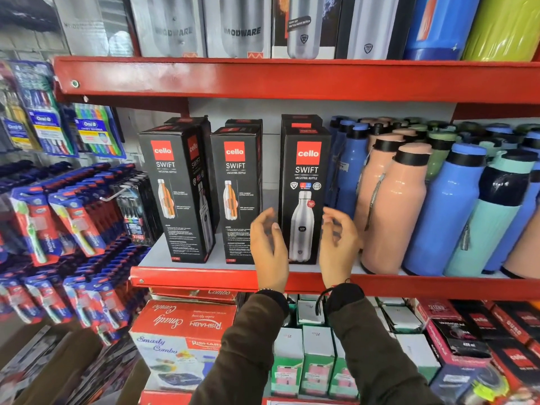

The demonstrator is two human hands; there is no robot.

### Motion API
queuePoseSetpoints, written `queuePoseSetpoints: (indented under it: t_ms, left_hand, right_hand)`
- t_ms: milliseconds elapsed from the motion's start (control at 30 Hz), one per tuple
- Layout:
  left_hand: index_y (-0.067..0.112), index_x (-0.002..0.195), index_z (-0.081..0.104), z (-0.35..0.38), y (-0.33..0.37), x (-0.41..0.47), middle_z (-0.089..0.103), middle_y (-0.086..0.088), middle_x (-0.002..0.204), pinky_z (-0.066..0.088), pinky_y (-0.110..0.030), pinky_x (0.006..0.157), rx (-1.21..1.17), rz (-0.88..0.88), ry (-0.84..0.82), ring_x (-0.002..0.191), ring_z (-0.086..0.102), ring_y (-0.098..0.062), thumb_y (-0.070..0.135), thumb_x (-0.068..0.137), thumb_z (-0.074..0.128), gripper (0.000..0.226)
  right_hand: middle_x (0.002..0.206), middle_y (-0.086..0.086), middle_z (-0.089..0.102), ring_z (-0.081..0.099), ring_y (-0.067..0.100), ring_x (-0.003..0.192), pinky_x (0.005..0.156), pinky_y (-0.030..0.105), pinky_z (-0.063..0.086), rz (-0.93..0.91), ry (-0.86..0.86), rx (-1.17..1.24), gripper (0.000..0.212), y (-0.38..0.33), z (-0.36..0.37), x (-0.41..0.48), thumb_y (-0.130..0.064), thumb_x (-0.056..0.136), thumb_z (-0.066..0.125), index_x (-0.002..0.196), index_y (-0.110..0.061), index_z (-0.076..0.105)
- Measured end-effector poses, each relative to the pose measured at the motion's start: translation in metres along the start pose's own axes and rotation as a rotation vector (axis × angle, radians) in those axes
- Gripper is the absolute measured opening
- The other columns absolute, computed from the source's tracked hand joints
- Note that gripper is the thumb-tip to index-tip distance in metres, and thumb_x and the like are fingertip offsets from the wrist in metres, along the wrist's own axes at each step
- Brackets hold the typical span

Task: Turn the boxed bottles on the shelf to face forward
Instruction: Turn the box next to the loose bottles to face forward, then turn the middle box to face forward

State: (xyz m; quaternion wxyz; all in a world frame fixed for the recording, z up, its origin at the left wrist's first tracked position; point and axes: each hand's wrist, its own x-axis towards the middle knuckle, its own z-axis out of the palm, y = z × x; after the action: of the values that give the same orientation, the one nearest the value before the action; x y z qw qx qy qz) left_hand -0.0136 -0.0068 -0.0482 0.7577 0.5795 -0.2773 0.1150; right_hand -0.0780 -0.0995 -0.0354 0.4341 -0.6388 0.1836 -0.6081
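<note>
Three black Cello Swift bottle boxes stand upright on the middle red shelf (204, 276). The right box (305, 182) shows its front panel with a steel bottle picture. The middle box (235, 194) and the left box (175, 194) show a side panel with a cutaway bottle and small text; the left one is angled. More black boxes stand behind them. My left hand (268, 247) and my right hand (339, 241) flank the lower part of the right box, fingers apart and blurred, holding nothing.
Peach, blue and teal bottles (409, 206) crowd the shelf right of the boxes. Toothbrush packs (67, 217) hang at the left. Steel bottle boxes (233, 24) fill the shelf above; a red combo box (187, 331) and small cartons sit below.
</note>
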Motion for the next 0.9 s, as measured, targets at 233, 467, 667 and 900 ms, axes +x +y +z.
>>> queuePoseSetpoints:
  t_ms: [233,467,667,900]
  left_hand:
    - [0.014,0.136,0.053,-0.037,0.008,0.020,0.055,-0.001,0.131,0.039,-0.034,0.110,0.187,0.201,0.071,0.127,0.051,-0.019,0.008,0.102,0.047,0.035]
    - [0.012,0.154,0.032,-0.079,0.001,0.045,0.034,0.002,0.155,0.025,-0.042,0.124,0.157,-0.060,0.039,0.147,0.032,-0.017,0.020,0.106,0.041,0.049]
    - [0.032,0.144,0.050,-0.091,-0.004,0.056,0.059,0.016,0.143,0.035,-0.029,0.119,-0.138,-0.421,-0.202,0.138,0.048,0.003,0.045,0.108,0.022,0.047]
    - [0.040,0.122,0.057,-0.119,-0.005,0.083,0.066,0.027,0.103,0.050,-0.005,0.080,-0.157,-0.448,-0.175,0.096,0.066,0.013,0.051,0.106,0.023,0.040]
  right_hand:
    - [0.113,0.005,0.068,0.067,0.012,0.103,0.084,0.020,0.052,-0.086,-0.143,0.022,0.022,-0.024,0.039,-0.026,-0.009,0.097,0.055,0.113,-0.018,0.066]
    - [0.128,-0.006,0.061,0.059,-0.010,0.110,0.086,0.001,0.043,0.095,-0.342,-0.013,0.036,-0.023,0.080,-0.047,-0.015,0.100,0.054,0.136,-0.017,0.055]
    - [0.134,-0.002,0.059,0.056,-0.006,0.118,0.096,0.004,0.039,0.218,-0.390,-0.059,0.041,-0.014,0.092,-0.051,-0.019,0.102,0.049,0.143,-0.015,0.047]
    - [0.114,-0.032,0.061,0.057,-0.019,0.107,0.090,0.005,0.044,0.143,-0.312,-0.098,0.059,-0.020,0.123,-0.059,-0.031,0.083,0.077,0.136,-0.027,0.052]
